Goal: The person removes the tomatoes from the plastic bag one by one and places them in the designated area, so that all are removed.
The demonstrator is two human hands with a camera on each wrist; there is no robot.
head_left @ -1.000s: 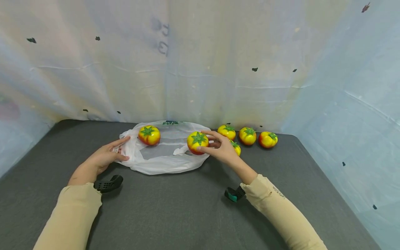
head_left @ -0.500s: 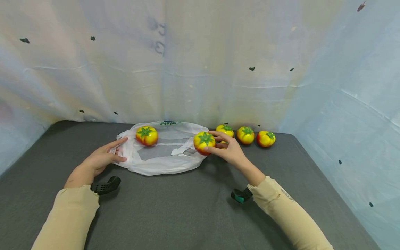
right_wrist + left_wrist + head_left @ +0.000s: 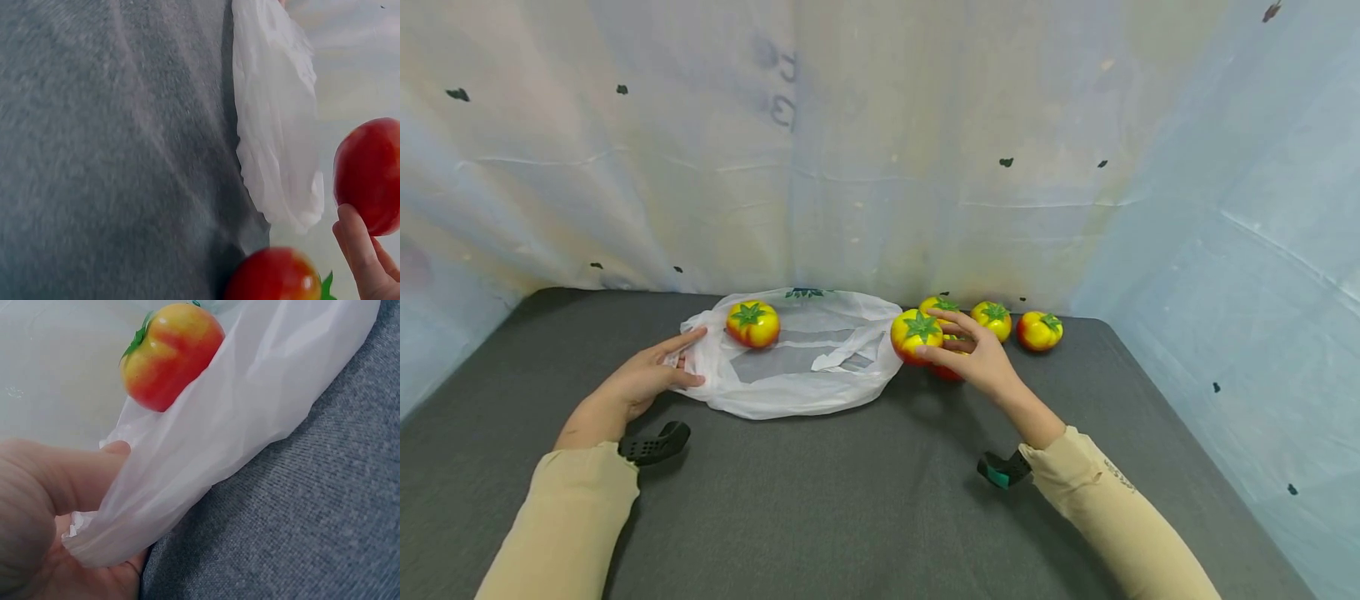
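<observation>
The red-and-yellow tomato [image 3: 917,337] is in your right hand [image 3: 973,354], gripped between thumb and fingers and raised above the worktop [image 3: 820,508], just beyond the right end of the white plastic bag [image 3: 790,400]. Your left hand [image 3: 638,381] pinches that bag's left end, film between thumb and fingers. A second tomato [image 3: 753,324] sits at the bag's left end, near the worktop's back edge. Another tomato [image 3: 946,372] lies partly hidden behind your right hand, while three more tomatoes [image 3: 992,321] line the back edge toward its right corner, before a pale sheet [image 3: 880,167].
</observation>
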